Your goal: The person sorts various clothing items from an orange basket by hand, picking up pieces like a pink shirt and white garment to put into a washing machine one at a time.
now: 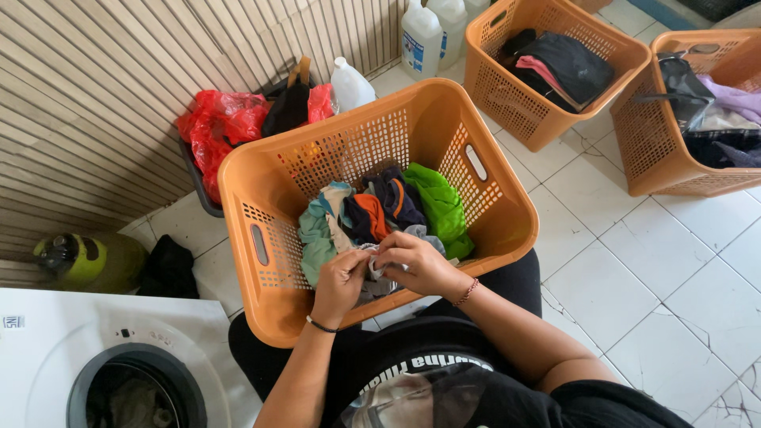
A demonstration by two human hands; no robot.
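Pinching a pale grey cloth (379, 265) between both hands, I have my left hand (341, 281) and right hand (416, 261) curled shut on it at the near rim of the orange basket (261, 190). Deeper inside that basket lie a green garment (436, 202) and a teal one (317, 234). Left of the basket sits a washing machine (71, 349); behind it, red bags (222, 119); to its right, two more baskets (507, 95).
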